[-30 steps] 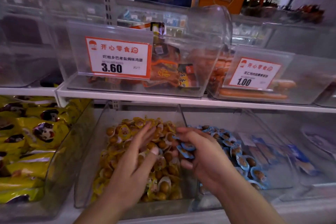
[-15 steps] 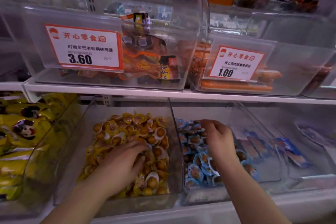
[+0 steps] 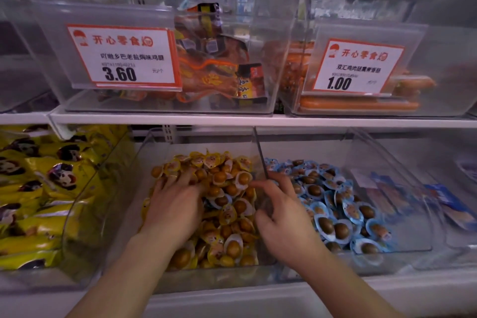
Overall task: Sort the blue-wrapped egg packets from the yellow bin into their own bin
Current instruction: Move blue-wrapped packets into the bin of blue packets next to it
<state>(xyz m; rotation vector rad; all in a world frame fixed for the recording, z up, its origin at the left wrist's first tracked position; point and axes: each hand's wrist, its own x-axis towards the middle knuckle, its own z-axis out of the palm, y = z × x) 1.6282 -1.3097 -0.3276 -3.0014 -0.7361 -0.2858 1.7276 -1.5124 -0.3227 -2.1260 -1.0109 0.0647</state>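
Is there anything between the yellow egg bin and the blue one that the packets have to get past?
Yes: the clear divider wall between the yellow bin and the blue bin. The right hand reaches across its top edge, so packets must be lifted over.

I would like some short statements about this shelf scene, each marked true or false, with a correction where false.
1. The left hand rests on the yellow-wrapped egg packets. True.
2. The blue-wrapped egg packets lie in the bin to the left of the yellow ones. False: their bin is on the right.
3. The right hand is at the clear divider wall between the two egg bins. True.
4. The price tag above the yellow packets reads 1.00. False: it reads 3.60.
5. The right hand carries a large yellow bag. False: no bag is in it; the yellow bags lie in the far left bin.
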